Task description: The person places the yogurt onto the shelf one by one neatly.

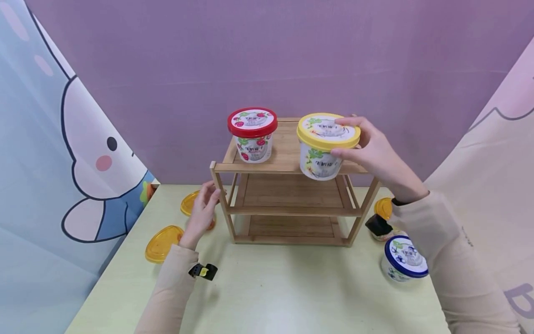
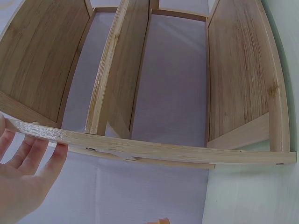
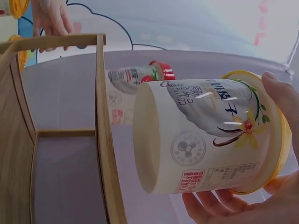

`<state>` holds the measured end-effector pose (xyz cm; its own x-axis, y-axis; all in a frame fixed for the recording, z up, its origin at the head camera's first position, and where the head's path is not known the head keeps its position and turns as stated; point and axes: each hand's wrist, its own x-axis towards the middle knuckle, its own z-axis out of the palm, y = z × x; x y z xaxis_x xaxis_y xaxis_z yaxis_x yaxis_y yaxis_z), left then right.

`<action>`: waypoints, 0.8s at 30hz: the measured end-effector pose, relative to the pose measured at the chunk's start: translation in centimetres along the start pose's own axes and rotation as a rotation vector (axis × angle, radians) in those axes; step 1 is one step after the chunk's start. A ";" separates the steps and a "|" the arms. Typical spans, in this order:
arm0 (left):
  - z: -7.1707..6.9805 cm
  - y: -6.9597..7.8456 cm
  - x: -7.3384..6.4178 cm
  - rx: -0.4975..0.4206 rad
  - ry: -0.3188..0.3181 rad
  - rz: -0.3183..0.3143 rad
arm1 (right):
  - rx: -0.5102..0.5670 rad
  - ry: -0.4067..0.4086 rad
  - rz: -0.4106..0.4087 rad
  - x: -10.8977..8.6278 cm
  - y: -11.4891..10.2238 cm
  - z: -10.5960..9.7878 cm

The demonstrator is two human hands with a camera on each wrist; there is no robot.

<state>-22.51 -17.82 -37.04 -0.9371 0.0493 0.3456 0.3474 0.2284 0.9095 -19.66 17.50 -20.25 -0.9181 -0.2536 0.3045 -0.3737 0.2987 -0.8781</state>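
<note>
My right hand (image 1: 375, 153) grips a yellow-lidded paper tub (image 1: 321, 160) by its lid, thumb in front and fingers over the top and far side. In the right wrist view this tub (image 3: 205, 135) is apart from the top board, its base toward it. A red-lidded tub (image 1: 254, 148) with strawberry prints stands upright at the left of the top board of a three-tier wooden shelf (image 1: 292, 211). At the shelf's left side, my left hand (image 1: 202, 211) holds the front post (image 2: 140, 145), fingers bent against it.
On the table's right lies a blue-lidded tub (image 1: 404, 260), with an orange-lidded container (image 1: 384, 208) behind it, partly hidden by the wrist camera. Orange lids (image 1: 164, 243) sit left of the shelf. A purple cloth (image 1: 267, 55) hangs close behind.
</note>
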 end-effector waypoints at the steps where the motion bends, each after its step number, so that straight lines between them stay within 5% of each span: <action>1: 0.0 0.0 0.0 0.003 0.000 -0.001 | -0.013 0.001 0.007 0.2 0.0 -0.2; 24: 0.0 -0.1 0.0 0.008 0.003 0.027 | -0.045 0.059 0.165 3.9 1.8 -2.3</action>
<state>-22.54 -17.82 -37.17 -0.9273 0.0527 0.3705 0.3722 0.2349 0.8980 -24.21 19.17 -19.76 -0.9732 -0.1438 0.1796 -0.2214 0.3727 -0.9012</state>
